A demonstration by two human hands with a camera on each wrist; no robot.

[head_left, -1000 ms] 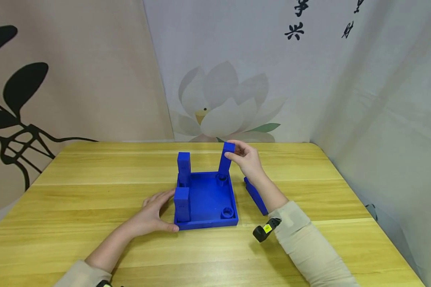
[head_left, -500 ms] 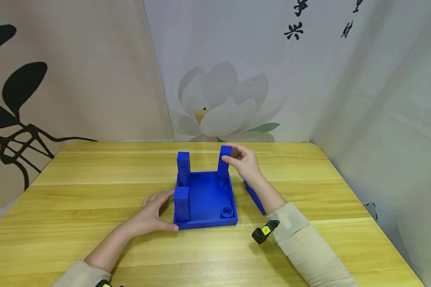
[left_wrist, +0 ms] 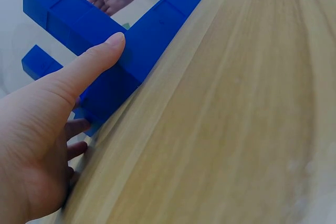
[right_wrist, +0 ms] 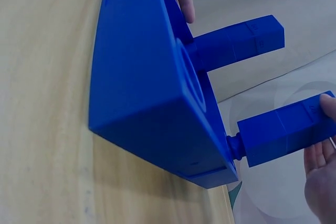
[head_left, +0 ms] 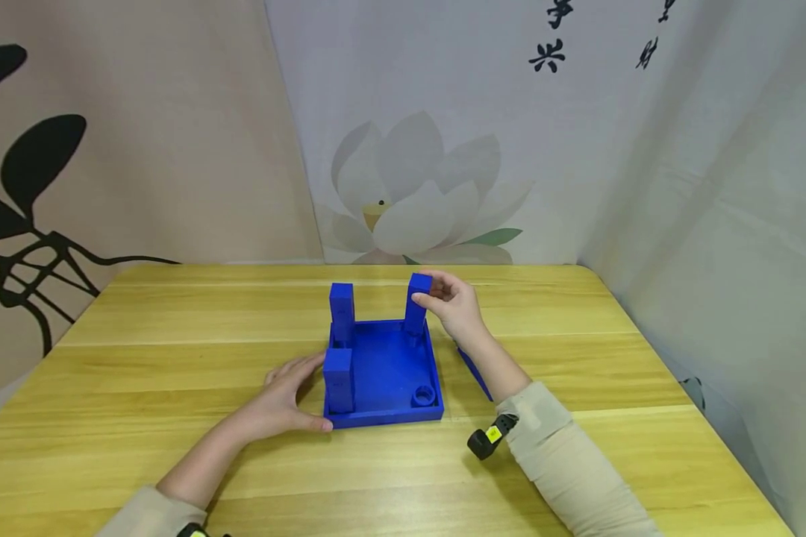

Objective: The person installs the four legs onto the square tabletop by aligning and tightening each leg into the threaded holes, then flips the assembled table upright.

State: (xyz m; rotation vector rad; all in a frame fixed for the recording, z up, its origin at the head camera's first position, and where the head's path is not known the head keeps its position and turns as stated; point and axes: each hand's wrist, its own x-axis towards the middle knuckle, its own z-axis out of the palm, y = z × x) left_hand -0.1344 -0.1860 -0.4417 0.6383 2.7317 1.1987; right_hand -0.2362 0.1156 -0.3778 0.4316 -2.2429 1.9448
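A blue square tray-like base (head_left: pixel 389 365) with a low rim lies on the table. My right hand (head_left: pixel 458 307) pinches a blue square post (head_left: pixel 416 317) near its top, over the base's far right corner. In the right wrist view, a narrow ridged neck shows between this post (right_wrist: pixel 283 132) and the base. Two similar posts stand upright on the left side, a far one (head_left: pixel 342 313) and a near one (head_left: pixel 339 380). A round socket (head_left: pixel 423 396) sits in the near right corner. My left hand (head_left: pixel 285 399) rests spread against the base's left side, thumb at its front corner.
Another blue piece (head_left: pixel 475 374) lies on the table to the right of the base, partly hidden by my right forearm. The wooden table (head_left: pixel 175 358) meets a printed cloth backdrop (head_left: pixel 423 194) at its far edge.
The right hand's post has gone from leaning right to nearly upright and sits slightly lower, now covering the far right socket. The left hand and base stay about where they were.
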